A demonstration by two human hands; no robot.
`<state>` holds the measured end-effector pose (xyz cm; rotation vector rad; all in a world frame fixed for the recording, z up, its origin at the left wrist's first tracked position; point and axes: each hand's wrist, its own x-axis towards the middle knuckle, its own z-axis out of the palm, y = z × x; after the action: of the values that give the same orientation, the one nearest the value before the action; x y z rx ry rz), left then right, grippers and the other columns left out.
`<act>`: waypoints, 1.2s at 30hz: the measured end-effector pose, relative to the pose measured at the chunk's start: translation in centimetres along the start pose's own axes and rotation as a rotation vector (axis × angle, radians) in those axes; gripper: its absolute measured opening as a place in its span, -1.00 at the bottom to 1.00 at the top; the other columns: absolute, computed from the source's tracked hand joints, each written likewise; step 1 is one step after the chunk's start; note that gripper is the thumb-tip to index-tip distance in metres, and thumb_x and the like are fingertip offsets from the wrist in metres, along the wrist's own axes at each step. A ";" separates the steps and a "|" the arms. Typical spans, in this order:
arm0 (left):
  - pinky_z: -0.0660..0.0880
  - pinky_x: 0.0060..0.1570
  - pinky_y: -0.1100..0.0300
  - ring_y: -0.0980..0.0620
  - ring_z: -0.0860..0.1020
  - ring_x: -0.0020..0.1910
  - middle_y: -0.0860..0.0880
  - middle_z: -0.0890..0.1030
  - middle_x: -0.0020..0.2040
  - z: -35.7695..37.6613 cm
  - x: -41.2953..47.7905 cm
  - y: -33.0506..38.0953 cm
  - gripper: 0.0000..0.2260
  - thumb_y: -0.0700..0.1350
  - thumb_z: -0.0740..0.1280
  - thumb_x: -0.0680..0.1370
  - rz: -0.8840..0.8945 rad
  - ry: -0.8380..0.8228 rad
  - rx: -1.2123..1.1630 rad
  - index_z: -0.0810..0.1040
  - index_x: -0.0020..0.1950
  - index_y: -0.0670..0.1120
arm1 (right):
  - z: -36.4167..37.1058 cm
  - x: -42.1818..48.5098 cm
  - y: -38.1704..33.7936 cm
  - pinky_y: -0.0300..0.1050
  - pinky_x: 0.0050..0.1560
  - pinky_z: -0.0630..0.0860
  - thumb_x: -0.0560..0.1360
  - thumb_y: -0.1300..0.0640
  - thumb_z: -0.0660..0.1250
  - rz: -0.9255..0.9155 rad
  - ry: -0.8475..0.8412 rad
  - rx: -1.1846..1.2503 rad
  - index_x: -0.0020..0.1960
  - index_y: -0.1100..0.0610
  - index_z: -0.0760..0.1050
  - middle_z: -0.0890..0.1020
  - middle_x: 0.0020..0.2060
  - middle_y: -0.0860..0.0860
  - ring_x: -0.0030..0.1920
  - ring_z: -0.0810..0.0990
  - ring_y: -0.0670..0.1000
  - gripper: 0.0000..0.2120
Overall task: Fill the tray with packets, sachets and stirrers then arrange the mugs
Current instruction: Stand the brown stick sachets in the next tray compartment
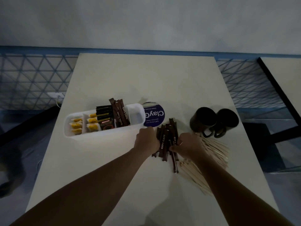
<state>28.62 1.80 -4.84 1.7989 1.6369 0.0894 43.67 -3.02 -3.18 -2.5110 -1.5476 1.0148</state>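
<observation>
Brown sachets (163,141) — left hand (146,141) and right hand (189,146) pinch the pile from both sides; best square the ends before lifting.

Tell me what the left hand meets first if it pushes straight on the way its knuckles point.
Probably the purple round sign just beyond the left hand, beside the tray; depth is unclear, so it may clip the tray's corner first.
</observation>
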 end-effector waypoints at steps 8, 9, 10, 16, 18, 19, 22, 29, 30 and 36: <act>0.52 -0.13 0.17 -0.06 0.58 -0.06 -0.09 0.60 -0.02 1.7 -0.1 -0.1 -0.83 -0.24 0.37 0.51 -0.043 0.065 -0.002 0.50 0.09 -0.15 | 1.4 0.4 0.4 -0.41 -0.47 0.26 0.47 0.09 0.48 0.041 0.018 0.127 -0.02 0.13 0.51 0.58 -0.28 -0.05 -0.35 0.53 -0.19 -0.80; 0.53 -0.14 0.17 -0.05 0.57 -0.08 -0.09 0.60 -0.04 1.9 -0.1 -0.1 -0.85 -0.23 0.36 0.51 -0.046 0.069 -0.001 0.51 0.07 -0.15 | 1.6 0.5 0.4 -0.41 -0.47 0.29 0.47 0.10 0.49 0.048 0.022 0.144 -0.02 0.13 0.50 0.59 -0.26 -0.03 -0.34 0.55 -0.17 -0.80; 0.53 -0.14 0.18 -0.04 0.57 -0.10 -0.08 0.60 -0.06 2.1 -0.1 -0.1 -0.86 -0.22 0.36 0.52 -0.048 0.072 -0.001 0.51 0.06 -0.14 | 1.7 0.6 0.5 -0.41 -0.48 0.31 0.46 0.11 0.49 0.051 0.021 0.153 -0.03 0.12 0.50 0.59 -0.25 -0.03 -0.33 0.56 -0.16 -0.81; 0.50 -0.24 0.21 0.00 0.57 -0.16 -0.04 0.59 -0.13 2.3 -0.1 -0.4 -0.85 -0.15 0.40 0.51 -0.065 0.038 0.006 0.51 0.03 -0.13 | 2.2 0.6 0.5 -0.38 -0.50 0.39 0.51 0.13 0.44 0.065 -0.004 0.197 -0.19 0.06 0.46 0.57 -0.33 -0.03 -0.40 0.55 -0.14 -0.82; 0.43 -0.30 0.25 0.02 0.55 -0.21 -0.02 0.56 -0.19 2.3 -0.1 -0.5 -0.88 -0.13 0.39 0.52 -0.072 0.027 0.002 0.51 -0.02 -0.13 | 2.2 0.6 0.6 -0.41 -0.52 0.37 0.52 0.13 0.41 0.071 -0.003 0.201 -0.21 0.07 0.46 0.55 -0.34 -0.04 -0.41 0.52 -0.16 -0.82; 0.39 -0.34 0.28 0.04 0.54 -0.24 -0.01 0.55 -0.23 2.2 -0.1 -0.6 -0.89 -0.13 0.39 0.51 -0.071 0.025 0.002 0.51 -0.06 -0.12 | 2.2 0.5 0.6 -0.43 -0.55 0.34 0.54 0.13 0.39 0.071 -0.005 0.206 -0.21 0.07 0.46 0.54 -0.36 -0.04 -0.43 0.50 -0.17 -0.82; 0.30 -0.42 0.33 0.07 0.51 -0.31 0.02 0.52 -0.30 2.1 0.1 -0.9 -0.87 -0.11 0.40 0.51 -0.065 0.017 -0.001 0.48 -0.17 -0.09 | 1.7 0.4 0.8 -0.45 -0.58 0.30 0.58 0.14 0.33 0.069 0.010 0.280 -0.20 0.10 0.47 0.54 -0.38 -0.03 -0.46 0.49 -0.18 -0.82; 0.30 -0.45 0.36 0.11 0.51 -0.37 0.04 0.52 -0.34 1.9 0.7 -0.8 -0.86 -0.16 0.39 0.50 -0.045 0.032 -0.041 0.47 -0.22 -0.09 | 0.2 0.9 0.9 -0.43 -0.58 0.30 0.58 0.18 0.31 0.067 0.185 0.364 -0.21 0.09 0.42 0.56 -0.34 0.01 -0.42 0.53 -0.13 -0.80; 0.29 -0.46 0.36 0.12 0.49 -0.39 0.04 0.51 -0.35 1.9 0.9 -0.7 -0.84 -0.18 0.39 0.51 -0.043 0.036 -0.042 0.46 -0.24 -0.08 | 0.2 1.2 0.8 -0.44 -0.61 0.29 0.58 0.18 0.31 0.060 0.196 0.360 -0.22 0.09 0.41 0.56 -0.34 0.02 -0.43 0.53 -0.13 -0.79; 0.29 -0.44 0.34 0.12 0.45 -0.38 0.00 0.48 -0.32 2.0 1.6 -0.2 -0.83 -0.23 0.34 0.51 -0.047 0.019 -0.046 0.41 -0.23 -0.10 | 0.9 3.2 0.4 -0.37 -0.54 0.44 0.57 0.16 0.34 0.041 0.177 0.344 -0.09 0.19 0.50 0.62 -0.32 0.05 -0.42 0.62 -0.10 -0.89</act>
<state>29.72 2.35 -7.09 1.7295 1.6759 0.1223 44.46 -0.97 -5.68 -2.3286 -1.1662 0.9386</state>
